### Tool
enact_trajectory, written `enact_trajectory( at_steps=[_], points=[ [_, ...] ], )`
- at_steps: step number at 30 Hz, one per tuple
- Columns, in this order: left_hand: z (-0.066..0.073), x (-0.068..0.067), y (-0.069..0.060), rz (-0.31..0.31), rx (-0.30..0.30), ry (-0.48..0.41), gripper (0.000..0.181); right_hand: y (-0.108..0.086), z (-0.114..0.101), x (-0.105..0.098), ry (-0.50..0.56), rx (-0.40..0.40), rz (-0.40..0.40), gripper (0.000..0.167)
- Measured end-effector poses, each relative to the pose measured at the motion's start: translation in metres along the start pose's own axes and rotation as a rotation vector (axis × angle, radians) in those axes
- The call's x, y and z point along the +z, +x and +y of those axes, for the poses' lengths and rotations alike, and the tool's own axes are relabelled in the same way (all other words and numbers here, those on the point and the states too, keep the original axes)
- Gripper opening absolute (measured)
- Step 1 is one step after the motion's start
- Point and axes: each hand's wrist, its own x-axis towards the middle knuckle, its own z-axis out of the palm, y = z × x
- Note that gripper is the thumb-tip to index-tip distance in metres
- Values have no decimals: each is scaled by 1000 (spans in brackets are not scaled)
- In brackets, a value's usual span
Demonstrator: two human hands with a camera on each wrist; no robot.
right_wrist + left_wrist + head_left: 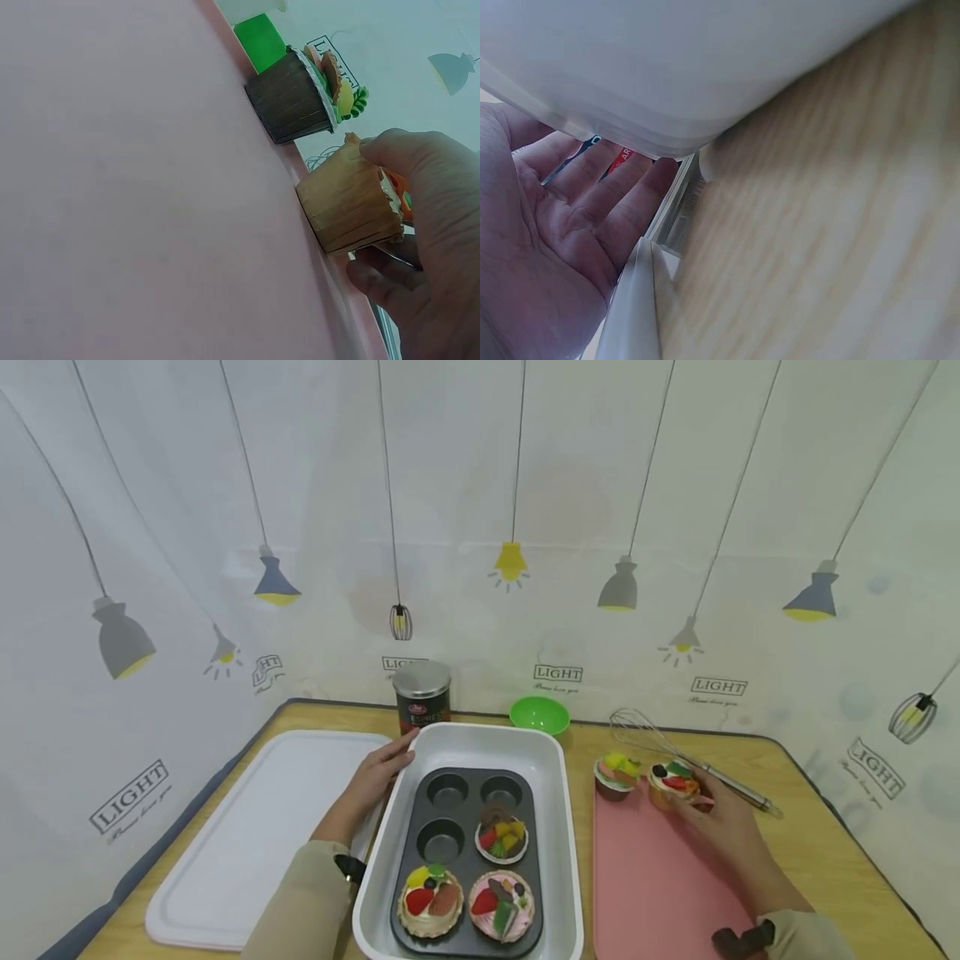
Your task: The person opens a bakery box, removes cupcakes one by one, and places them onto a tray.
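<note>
My right hand (716,814) pinches a toy cupcake (670,783) in a tan wrapper, topped with cream and fruit. In the right wrist view the thumb is at the rim of this cupcake (351,199), with fingers on its other side; its base is at the pink board. Just left of it stands a second cupcake (617,775) in a dark brown wrapper. My left hand (372,781), fingers fairly straight, touches the left side of a white deep tray (567,827). Inside lies a dark muffin pan (471,814) holding a dark-topped cupcake (501,837), a cream cupcake (430,902) and a pink cupcake (501,906).
A pink board (645,877) lies at the right, a white board (255,835) at the left. Behind the tray stand an espresso tin (422,693) and a green bowl (540,716). A whisk (720,781) lies beyond the right hand, near the patterned backdrop.
</note>
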Motion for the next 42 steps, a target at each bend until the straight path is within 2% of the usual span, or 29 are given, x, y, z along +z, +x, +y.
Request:
enact_trajectory(
  at_steps=[6,9,13,16,17,20,23,27,33,38,42],
  points=[
    [-27,-1,17,26,21,-22,53,-1,0,0,-13,11,10,79],
    [-33,-1,19,43,37,-5,53,-1,-2,0,-11,28,2,80],
    [-32,-2,19,46,43,-4,54,-1,-3,-1,4,34,-3,80],
    [-16,-1,11,27,27,-5,53,1,-4,-2,23,32,-11,78],
    [-16,-2,11,27,25,-3,53,2,-4,-2,34,35,-17,79],
    [-17,-2,11,42,28,12,53,1,-4,-2,46,52,-40,81],
    [-34,-2,18,63,50,5,52,0,-4,-1,59,60,-44,83],
    [-33,0,17,53,57,-2,52,-1,-3,-1,59,52,-22,81],
    [-33,0,14,49,39,0,54,-3,-6,-2,82,60,-32,84],
    [-32,-1,16,41,47,6,55,-2,-7,-5,81,45,-10,82],
    [-32,1,16,48,41,15,53,-5,-7,-5,107,65,-21,81]
  ],
)
